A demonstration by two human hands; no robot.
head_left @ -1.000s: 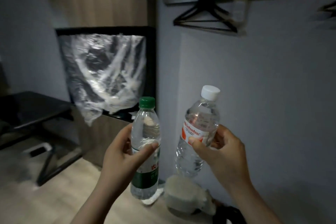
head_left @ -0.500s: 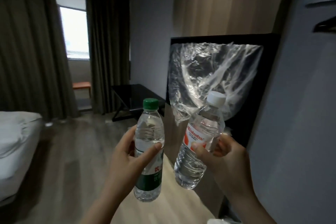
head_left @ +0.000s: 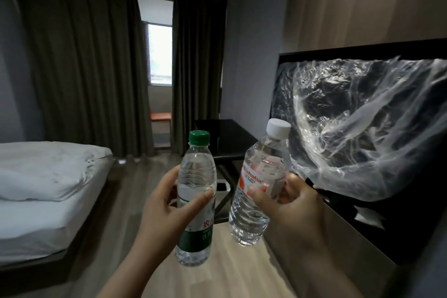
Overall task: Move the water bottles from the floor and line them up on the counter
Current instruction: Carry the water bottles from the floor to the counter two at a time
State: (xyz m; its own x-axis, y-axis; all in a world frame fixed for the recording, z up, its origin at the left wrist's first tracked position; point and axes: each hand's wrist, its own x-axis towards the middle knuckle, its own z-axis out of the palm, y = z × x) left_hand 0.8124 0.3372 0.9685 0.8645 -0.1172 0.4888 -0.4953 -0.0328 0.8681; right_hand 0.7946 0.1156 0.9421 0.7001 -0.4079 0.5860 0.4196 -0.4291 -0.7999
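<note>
Left fingers round green-capped bottle, right fingers round white-capped bottle

Counter: light wooden counter top, low in view.
On it: black-framed flat screen standing along the right edge, wrapped in crinkled clear plastic film.

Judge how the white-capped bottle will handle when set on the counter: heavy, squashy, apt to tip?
The white-capped bottle looks nearly full, so probably heavy for its size. Its thin ribbed wall may dent under the right hand. Tall and narrow, held tilted, it could tip if set down that way.
</note>
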